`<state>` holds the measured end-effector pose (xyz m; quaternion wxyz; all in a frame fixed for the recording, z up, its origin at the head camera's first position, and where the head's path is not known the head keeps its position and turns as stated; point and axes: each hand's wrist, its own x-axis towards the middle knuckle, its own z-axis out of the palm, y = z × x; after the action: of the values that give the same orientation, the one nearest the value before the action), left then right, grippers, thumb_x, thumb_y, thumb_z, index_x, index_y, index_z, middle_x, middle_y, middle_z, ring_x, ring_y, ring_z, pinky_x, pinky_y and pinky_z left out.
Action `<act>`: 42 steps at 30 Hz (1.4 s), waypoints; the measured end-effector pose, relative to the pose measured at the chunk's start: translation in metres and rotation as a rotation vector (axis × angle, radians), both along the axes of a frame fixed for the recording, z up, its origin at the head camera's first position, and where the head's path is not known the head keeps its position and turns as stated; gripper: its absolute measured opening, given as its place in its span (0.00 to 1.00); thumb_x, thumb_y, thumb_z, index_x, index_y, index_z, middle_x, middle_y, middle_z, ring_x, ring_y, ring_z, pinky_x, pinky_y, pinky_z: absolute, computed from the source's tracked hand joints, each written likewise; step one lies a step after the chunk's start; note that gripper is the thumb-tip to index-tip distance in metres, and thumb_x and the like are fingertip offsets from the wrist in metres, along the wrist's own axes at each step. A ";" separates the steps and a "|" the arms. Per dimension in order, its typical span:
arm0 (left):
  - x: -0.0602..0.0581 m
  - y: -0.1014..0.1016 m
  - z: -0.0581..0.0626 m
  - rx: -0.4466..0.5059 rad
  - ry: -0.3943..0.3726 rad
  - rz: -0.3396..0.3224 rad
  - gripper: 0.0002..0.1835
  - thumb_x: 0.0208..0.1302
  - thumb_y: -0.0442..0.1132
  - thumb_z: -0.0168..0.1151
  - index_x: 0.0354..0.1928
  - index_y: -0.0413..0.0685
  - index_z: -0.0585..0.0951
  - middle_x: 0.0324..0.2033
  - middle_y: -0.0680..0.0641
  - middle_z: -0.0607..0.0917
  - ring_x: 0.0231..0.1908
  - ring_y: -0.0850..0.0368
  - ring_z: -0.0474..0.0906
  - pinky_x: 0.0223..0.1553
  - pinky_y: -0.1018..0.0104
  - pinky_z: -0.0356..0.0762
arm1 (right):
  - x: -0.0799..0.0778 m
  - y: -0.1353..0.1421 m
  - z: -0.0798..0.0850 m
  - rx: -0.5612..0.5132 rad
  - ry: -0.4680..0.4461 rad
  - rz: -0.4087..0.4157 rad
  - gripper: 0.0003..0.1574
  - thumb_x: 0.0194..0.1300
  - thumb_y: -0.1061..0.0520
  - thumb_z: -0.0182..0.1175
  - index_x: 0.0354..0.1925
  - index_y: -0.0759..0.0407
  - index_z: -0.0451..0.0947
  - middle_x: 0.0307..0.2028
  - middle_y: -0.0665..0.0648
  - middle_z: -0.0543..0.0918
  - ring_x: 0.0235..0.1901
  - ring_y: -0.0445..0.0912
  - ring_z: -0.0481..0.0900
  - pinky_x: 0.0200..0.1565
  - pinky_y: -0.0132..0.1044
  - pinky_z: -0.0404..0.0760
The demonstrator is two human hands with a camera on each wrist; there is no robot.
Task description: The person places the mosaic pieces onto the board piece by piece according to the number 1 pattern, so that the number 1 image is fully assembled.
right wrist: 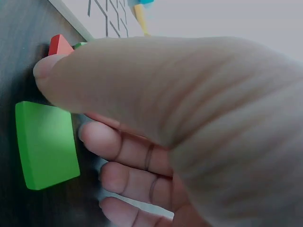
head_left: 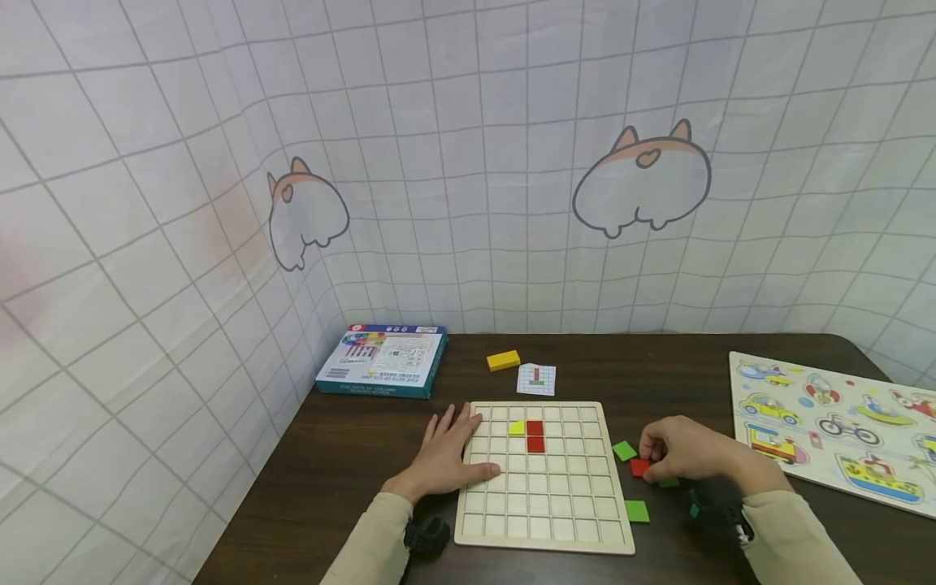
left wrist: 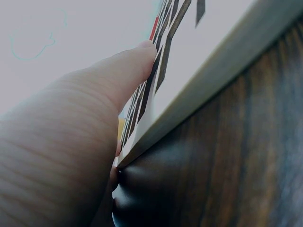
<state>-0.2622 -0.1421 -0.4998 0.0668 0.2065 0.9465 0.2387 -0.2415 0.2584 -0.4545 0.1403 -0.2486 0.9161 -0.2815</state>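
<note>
Spread at the left edge of a pale grid board (head_left: 548,504), my left hand (head_left: 439,459) rests with straight fingers, its thumb lying over the squares. Two red tiles (head_left: 535,444) sit one below the other in the grid, with a yellow and white piece (head_left: 517,427) beside the upper one. Right of the board, my right hand (head_left: 691,451) pinches a loose red tile (head_left: 639,467) at the table between thumb and forefinger. A green tile (right wrist: 47,146) lies close by the right thumb in the right wrist view. Other green tiles (head_left: 637,511) lie around it.
Behind the board are a small card with a printed pattern (head_left: 537,379) and a yellow block (head_left: 503,361). A flat box (head_left: 383,361) stands at the back left. At the right lies a picture puzzle board (head_left: 826,422) with vehicles, near the right forearm.
</note>
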 end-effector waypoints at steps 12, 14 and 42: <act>0.001 0.000 0.001 -0.001 -0.006 -0.001 0.52 0.55 0.73 0.59 0.76 0.54 0.57 0.77 0.46 0.47 0.76 0.44 0.35 0.71 0.41 0.28 | 0.000 0.006 0.005 -0.030 -0.013 -0.028 0.10 0.54 0.53 0.72 0.33 0.53 0.82 0.28 0.45 0.80 0.28 0.39 0.76 0.29 0.32 0.77; 0.001 0.000 0.002 0.002 -0.006 -0.003 0.52 0.55 0.72 0.59 0.76 0.54 0.57 0.77 0.46 0.47 0.76 0.43 0.35 0.71 0.41 0.28 | 0.000 0.006 0.004 -0.033 -0.006 -0.029 0.10 0.54 0.54 0.72 0.33 0.54 0.82 0.28 0.46 0.80 0.28 0.39 0.76 0.29 0.33 0.77; 0.000 0.000 0.000 -0.001 0.004 -0.006 0.52 0.56 0.72 0.59 0.76 0.53 0.58 0.77 0.45 0.48 0.76 0.42 0.35 0.71 0.40 0.28 | -0.007 -0.018 -0.006 -0.033 0.277 -0.136 0.11 0.56 0.51 0.72 0.37 0.50 0.82 0.36 0.45 0.81 0.34 0.41 0.74 0.35 0.37 0.77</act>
<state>-0.2620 -0.1426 -0.4993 0.0659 0.2096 0.9462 0.2374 -0.2482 0.2403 -0.4607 -0.0109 -0.2248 0.9366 -0.2684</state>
